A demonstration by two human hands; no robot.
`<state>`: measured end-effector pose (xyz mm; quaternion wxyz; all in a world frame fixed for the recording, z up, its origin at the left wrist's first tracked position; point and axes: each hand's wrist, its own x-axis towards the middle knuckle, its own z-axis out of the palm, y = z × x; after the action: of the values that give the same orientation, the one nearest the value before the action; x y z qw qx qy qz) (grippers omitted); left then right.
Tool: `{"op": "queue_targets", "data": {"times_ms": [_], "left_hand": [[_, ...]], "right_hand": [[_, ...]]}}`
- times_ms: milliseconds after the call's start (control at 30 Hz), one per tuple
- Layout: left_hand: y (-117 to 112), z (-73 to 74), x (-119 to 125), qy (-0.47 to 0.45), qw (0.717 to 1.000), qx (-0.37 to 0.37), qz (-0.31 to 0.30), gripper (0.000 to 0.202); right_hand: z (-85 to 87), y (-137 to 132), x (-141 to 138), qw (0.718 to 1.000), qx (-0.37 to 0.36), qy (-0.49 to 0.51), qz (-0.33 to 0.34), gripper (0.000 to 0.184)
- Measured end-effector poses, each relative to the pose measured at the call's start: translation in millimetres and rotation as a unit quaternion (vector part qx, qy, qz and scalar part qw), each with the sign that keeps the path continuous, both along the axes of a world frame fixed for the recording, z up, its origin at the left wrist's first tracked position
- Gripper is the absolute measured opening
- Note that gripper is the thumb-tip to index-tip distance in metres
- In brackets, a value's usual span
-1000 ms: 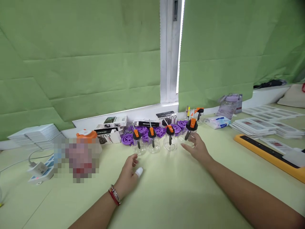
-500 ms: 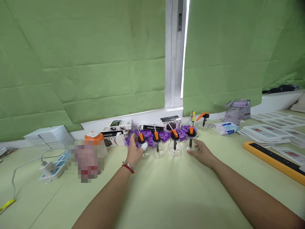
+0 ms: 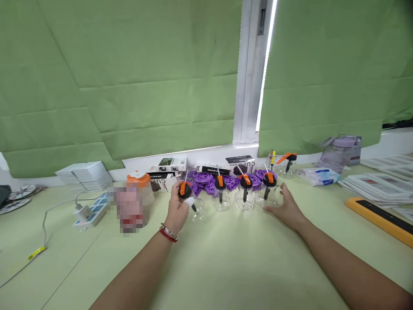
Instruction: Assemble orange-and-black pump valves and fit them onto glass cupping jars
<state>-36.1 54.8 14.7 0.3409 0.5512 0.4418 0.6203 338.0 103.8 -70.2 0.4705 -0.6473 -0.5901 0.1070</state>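
Observation:
My left hand [image 3: 178,209], with a white wrap on one finger, is closed round a clear jar [image 3: 198,209] with a black lid and orange lever. That jar tilts to the left, its lid against my fingers. To its right, two similar jars stand upright in a row: one jar [image 3: 221,202] and another jar [image 3: 244,203]. At the row's right end is a further jar [image 3: 264,202], leaning slightly. My right hand [image 3: 287,206] is open beside it, thumb at its base and fingers apart; I cannot tell whether they touch.
Purple plastic parts [image 3: 206,181] and cup holder boxes [image 3: 240,165] lie behind the row. Another jar [image 3: 287,170] stands farther right, near a tissue pack [image 3: 318,176]. At left are an orange-lidded container [image 3: 146,191] and a power strip [image 3: 93,211]; a yellow-black bar [image 3: 380,219] lies right.
The leftmost jar has gone from upright to tilted left in my left hand. My right hand's fingers have spread away from the right-end jar, which now leans. The view has shifted left.

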Motion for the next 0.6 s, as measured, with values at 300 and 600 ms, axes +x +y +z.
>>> {"op": "queue_targets", "data": {"times_ms": [300,600], "left_hand": [[-59.9,-12.7,7.6,-0.284,0.868,-0.237,-0.330,0.029],[-47.5,-38.7,18.5,-0.283,0.859,-0.317,-0.285,0.021]], "right_hand": [[39.2,-79.5,-88.3,0.935,-0.090,0.179,0.292,0.042],[24.5,-74.6,-154.0,0.835,-0.267,0.389,0.284,0.046]]}}
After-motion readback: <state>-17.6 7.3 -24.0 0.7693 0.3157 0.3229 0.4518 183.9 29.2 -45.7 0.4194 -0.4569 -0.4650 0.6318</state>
